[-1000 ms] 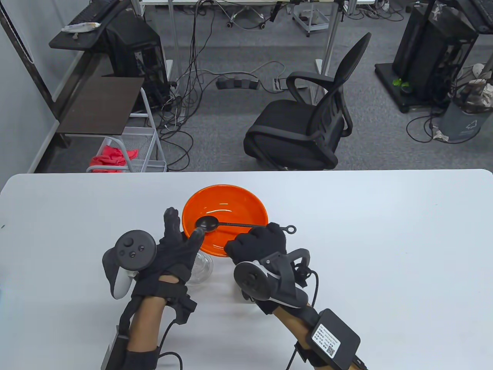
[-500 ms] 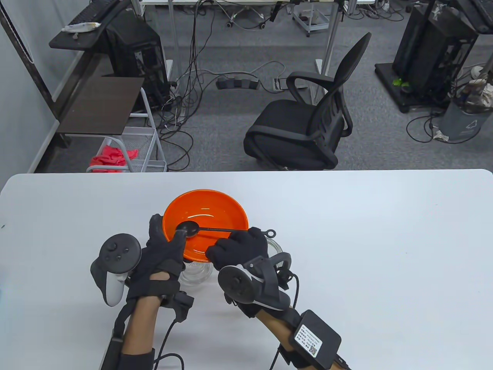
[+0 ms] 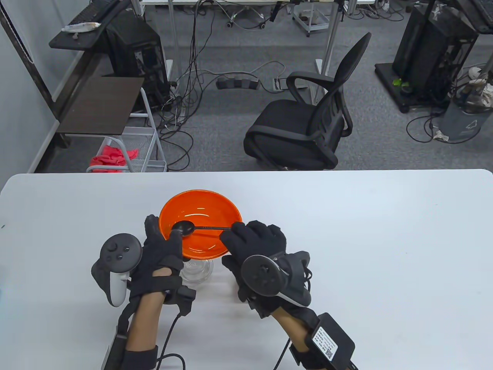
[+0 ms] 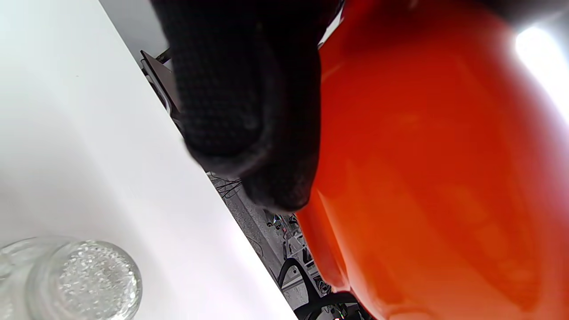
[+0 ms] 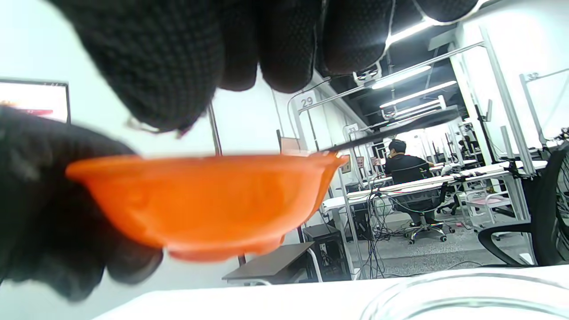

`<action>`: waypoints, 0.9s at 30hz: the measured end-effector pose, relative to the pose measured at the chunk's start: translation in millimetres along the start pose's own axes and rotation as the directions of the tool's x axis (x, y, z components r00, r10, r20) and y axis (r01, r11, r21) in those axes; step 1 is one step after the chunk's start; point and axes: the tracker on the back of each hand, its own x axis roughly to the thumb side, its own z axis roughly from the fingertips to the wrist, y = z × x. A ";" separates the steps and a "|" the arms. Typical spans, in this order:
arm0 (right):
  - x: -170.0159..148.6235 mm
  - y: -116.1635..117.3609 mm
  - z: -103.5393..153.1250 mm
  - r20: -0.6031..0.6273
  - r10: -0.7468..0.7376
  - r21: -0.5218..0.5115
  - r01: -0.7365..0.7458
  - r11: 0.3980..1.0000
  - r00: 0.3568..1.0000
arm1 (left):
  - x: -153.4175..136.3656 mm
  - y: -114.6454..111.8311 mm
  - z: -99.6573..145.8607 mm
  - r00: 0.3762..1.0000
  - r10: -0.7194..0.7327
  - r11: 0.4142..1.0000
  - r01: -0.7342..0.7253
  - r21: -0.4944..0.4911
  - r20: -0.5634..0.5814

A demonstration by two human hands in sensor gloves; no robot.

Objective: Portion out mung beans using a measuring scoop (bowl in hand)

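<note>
Above the white table point(image 3: 346, 216), the left hand point(image 3: 161, 254) grips the orange bowl point(image 3: 200, 223) by its rim. The right hand point(image 3: 258, 243) pinches the black measuring scoop point(image 3: 184, 228), its head inside the bowl. A glass jar point(image 3: 197, 271) stands beneath, partly hidden.

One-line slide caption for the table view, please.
Left hand holds the orange bowl above the table; right hand holds the black scoop inside it.
</note>
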 end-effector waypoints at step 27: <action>-99.9 7.7 5.8 -0.507 -0.393 0.062 0.487 0.871 0.767 | 2.3 -5.3 14.3 1.000 -0.008 1.000 0.008 0.025 0.004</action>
